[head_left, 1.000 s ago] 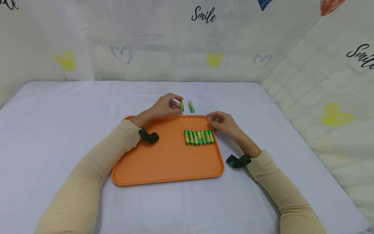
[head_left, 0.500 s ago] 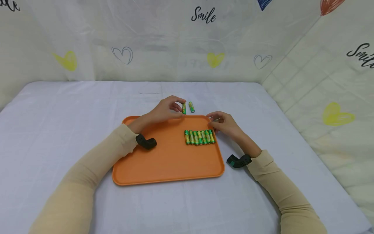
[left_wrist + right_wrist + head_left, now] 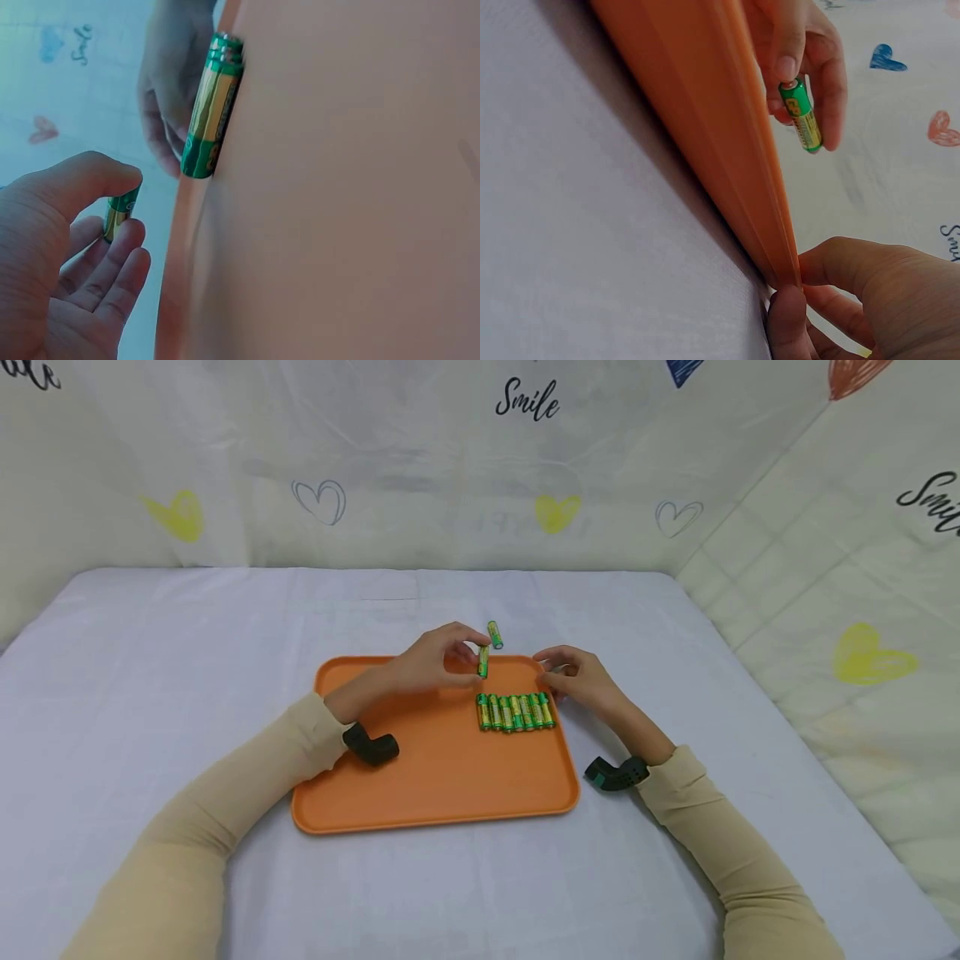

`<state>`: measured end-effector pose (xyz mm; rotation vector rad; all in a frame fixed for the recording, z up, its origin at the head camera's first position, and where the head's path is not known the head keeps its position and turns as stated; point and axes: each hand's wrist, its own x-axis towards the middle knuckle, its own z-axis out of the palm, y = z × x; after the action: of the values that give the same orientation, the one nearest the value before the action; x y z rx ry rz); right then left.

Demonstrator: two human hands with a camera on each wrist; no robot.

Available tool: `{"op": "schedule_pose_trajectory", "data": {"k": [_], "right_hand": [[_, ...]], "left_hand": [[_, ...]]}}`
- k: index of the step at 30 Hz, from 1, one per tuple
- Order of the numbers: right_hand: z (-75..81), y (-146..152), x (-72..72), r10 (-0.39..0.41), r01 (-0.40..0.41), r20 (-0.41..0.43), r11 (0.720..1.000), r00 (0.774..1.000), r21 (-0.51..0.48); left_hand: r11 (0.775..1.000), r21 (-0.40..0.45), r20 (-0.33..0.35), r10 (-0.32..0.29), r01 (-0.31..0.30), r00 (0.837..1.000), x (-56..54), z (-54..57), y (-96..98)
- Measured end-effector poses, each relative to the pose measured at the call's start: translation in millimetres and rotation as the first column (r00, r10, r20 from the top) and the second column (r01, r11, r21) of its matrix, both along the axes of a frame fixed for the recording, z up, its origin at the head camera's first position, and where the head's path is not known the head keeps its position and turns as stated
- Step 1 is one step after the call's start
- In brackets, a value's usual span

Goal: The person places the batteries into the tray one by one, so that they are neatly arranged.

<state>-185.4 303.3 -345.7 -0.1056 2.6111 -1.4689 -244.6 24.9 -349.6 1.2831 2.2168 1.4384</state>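
Note:
My left hand (image 3: 431, 662) pinches a green and gold battery (image 3: 483, 662) by its ends, between thumb and fingers, over the far part of the orange tray (image 3: 435, 777). The right wrist view shows this battery (image 3: 802, 120) held upright beyond the tray edge. Several matching batteries (image 3: 516, 712) lie side by side in a row on the tray, near its right edge. One more battery (image 3: 495, 634) lies on the table just behind the tray. At the tray's far right corner, my right hand (image 3: 588, 685) grips the rim, with thumb and fingers (image 3: 787, 319) on either side.
A white cloth covers the table (image 3: 225, 627) around the tray. Behind it and to the right hang pale sheets (image 3: 420, 460) printed with hearts and lettering. Each wrist wears a black camera mount (image 3: 615, 773).
My left hand has brought the pinched battery from the table behind the tray toward me, over the tray's far rim. The right hand stays at the corner.

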Motion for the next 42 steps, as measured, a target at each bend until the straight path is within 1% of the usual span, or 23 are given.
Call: {"op": "schedule_pose_trajectory", "data": {"k": [5, 11, 13, 15, 17, 19, 22, 25, 30, 37, 42], "right_hand": [[1.3, -1.0, 0.5, 0.001, -0.001, 0.001, 1.0, 1.0, 0.001], [2.0, -1.1, 0.2, -0.008, 0.008, 0.004, 1.0, 1.0, 0.017], [2.2, -1.0, 0.2, -0.012, 0.011, 0.006, 1.0, 1.0, 0.019], [2.5, -0.7, 0.4, -0.013, 0.013, 0.004, 1.0, 1.0, 0.018], [2.8, -0.3, 0.6, -0.011, 0.011, 0.001, 1.0, 1.0, 0.016], [2.9, -0.4, 0.9, -0.006, 0.006, -0.001, 1.0, 1.0, 0.017], [3.0, -0.2, 1.1, -0.005, 0.005, 0.0, 1.0, 1.0, 0.018], [2.7, 0.2, 1.1, -0.007, 0.007, 0.004, 1.0, 1.0, 0.014], [0.5, 1.1, 0.6, -0.006, 0.006, 0.014, 1.0, 1.0, 0.003], [0.1, 0.7, 1.3, -0.005, 0.005, 0.011, 1.0, 1.0, 0.007], [1.5, 1.2, 1.4, -0.009, 0.009, 0.009, 1.0, 1.0, 0.011]], "left_hand": [[1.0, -0.013, -0.014, -0.023, 0.023, 1.0, 10.2, 2.4, -1.8], [0.997, -0.039, -0.013, -0.065, 0.064, 0.998, 19.1, 1.7, -6.2], [0.996, -0.051, -0.029, -0.075, 0.073, 0.997, 21.9, 2.3, -7.3], [0.995, -0.066, -0.049, -0.081, 0.078, 0.996, 24.7, 3.8, -7.9], [0.993, -0.099, -0.071, -0.073, 0.066, 0.995, 27.3, 5.0, -8.8], [0.989, -0.132, -0.074, -0.073, 0.062, 0.995, 29.5, 5.5, -10.4], [0.982, -0.176, -0.055, -0.072, 0.062, 0.996, 31.9, 5.9, -12.2], [0.978, -0.198, -0.043, -0.082, 0.072, 0.996, 34.4, 6.0, -13.4], [0.976, -0.201, -0.025, -0.085, 0.078, 0.996, 38.7, 6.1, -14.9], [0.974, -0.206, 0.058, -0.085, 0.095, 0.995, 41.4, 4.2, -13.6], [0.973, -0.206, 0.079, -0.087, 0.102, 0.993, 41.9, 3.3, -13.5]]}}
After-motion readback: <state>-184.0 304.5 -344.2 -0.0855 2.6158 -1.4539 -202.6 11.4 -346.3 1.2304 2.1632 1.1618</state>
